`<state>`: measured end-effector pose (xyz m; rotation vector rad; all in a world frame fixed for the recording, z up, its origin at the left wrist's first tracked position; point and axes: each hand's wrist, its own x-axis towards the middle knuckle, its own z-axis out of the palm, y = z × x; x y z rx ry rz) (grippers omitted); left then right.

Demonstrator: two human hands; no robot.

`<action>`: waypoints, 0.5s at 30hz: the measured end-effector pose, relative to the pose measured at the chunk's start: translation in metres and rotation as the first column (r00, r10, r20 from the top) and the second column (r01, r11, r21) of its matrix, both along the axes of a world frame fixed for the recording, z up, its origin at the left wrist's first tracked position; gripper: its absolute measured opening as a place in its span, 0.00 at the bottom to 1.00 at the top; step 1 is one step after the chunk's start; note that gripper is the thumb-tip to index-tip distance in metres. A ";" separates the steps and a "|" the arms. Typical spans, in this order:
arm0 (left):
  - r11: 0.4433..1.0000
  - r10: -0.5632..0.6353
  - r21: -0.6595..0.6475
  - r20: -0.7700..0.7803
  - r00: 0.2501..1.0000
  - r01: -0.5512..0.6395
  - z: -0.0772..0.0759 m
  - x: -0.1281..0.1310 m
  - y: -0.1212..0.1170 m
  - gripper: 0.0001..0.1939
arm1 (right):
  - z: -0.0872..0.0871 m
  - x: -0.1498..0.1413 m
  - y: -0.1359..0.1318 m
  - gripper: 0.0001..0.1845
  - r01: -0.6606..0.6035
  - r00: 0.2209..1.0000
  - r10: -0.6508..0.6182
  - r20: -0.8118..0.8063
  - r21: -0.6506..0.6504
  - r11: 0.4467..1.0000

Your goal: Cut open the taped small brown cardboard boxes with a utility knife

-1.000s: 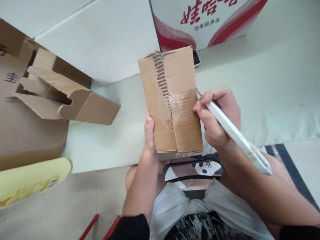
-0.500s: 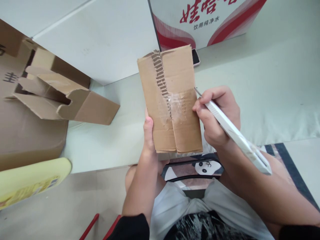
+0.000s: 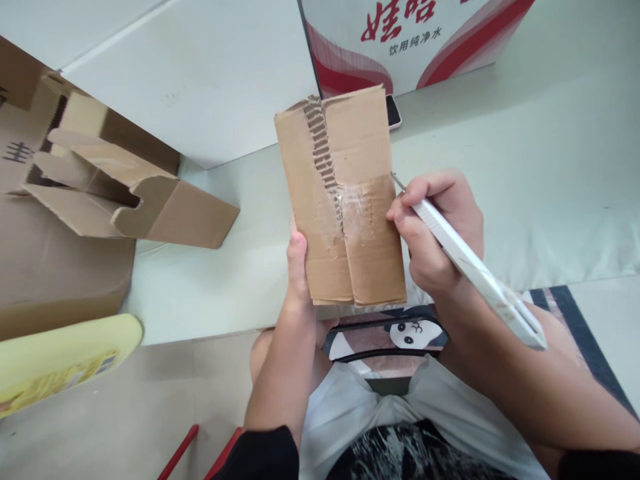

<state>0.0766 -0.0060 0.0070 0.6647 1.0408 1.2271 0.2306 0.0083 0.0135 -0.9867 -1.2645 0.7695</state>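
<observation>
Right fingers: the right hand [image 3: 440, 230] is closing its thumb and fingers around a white cutter [image 3: 480, 273], gripping it like a pen.
Cutter tip: the thin metal point is sitting at the right edge of a brown carton [image 3: 373, 267], about halfway up.
Left fingers: I am seeing the left hand [image 3: 299, 263] clamping the carton's left side, thumb on the edge; the other fingers are hiding behind it, so I can't tell how they are set.
Carton: it is being held up over the table's near side, its face showing a torn, ridged strip running down from the top to the shiny tape [image 3: 356, 210].
Behind it: a phone [image 3: 395, 112] is peeking out, near a white box with red lettering [image 3: 400, 57].
To the left: an open cardboard box [image 3: 195, 213] is lying on the pale table [image 3: 530, 173], beside a larger brown box [image 3: 65, 260].
Below: a panda picture [image 3: 413, 335] is showing between the knees.
</observation>
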 end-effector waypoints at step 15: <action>0.999 0.023 0.043 0.040 0.999 -0.024 -0.004 0.000 0.001 0.40 | 0.000 -0.002 0.002 0.04 0.012 1.000 -0.011 -0.013 0.060 0.998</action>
